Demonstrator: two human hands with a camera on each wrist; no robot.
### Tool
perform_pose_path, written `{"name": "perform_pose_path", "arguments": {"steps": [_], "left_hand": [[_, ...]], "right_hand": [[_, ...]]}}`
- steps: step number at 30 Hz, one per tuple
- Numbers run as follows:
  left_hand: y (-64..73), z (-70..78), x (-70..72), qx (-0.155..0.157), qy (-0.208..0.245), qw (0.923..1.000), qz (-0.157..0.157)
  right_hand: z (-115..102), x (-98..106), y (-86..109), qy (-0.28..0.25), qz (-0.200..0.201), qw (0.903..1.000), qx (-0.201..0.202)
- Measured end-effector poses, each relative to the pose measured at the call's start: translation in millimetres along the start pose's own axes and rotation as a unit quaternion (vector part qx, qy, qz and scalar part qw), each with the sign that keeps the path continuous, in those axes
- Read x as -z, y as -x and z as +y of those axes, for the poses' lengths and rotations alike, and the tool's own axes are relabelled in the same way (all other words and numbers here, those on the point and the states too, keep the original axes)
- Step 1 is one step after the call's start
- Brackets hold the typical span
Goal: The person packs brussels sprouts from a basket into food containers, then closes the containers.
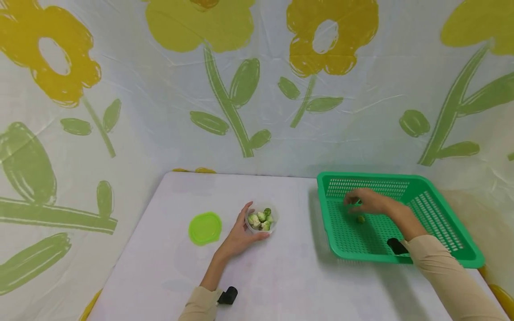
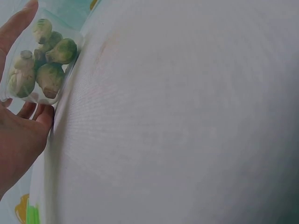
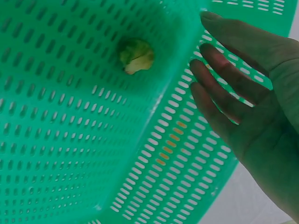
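Observation:
My left hand (image 1: 238,240) grips a clear plastic container (image 1: 275,219) that stands on the table, thumb and fingers around its sides. Several Brussels sprouts (image 2: 50,77) sit inside it, green with pale cut ends. Over the green plastic basket (image 1: 328,232) hangs my right hand (image 1: 369,202), its fingers loosely bent and nothing between them. A single Brussels sprout (image 3: 136,56) lies on the basket floor, apart from the right fingertips.
A bright green lid (image 1: 205,228) lies flat on the white table (image 1: 293,276), left of the container. The basket's perforated walls rise at the table's right side. Behind the table hangs a flower-patterned cloth (image 1: 168,89).

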State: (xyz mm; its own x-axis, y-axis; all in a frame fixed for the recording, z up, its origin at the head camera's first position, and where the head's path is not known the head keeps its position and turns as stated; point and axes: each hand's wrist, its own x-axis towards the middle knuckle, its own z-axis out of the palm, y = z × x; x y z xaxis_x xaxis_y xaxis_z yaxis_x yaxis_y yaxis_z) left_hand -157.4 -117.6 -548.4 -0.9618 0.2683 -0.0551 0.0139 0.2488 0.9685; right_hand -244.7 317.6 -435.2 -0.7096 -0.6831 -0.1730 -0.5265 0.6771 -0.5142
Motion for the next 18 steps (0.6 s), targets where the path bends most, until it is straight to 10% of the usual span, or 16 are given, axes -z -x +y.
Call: {"name": "perform_pose_path", "arguments": {"steps": [18], "left_hand": [[-0.4, 1.8, 0.2, -0.007, -0.004, 1.0000, -0.002]], "right_hand": [[13.7, -6.0, 7.0, -0.034, -0.087, 0.9924, -0.080]]}}
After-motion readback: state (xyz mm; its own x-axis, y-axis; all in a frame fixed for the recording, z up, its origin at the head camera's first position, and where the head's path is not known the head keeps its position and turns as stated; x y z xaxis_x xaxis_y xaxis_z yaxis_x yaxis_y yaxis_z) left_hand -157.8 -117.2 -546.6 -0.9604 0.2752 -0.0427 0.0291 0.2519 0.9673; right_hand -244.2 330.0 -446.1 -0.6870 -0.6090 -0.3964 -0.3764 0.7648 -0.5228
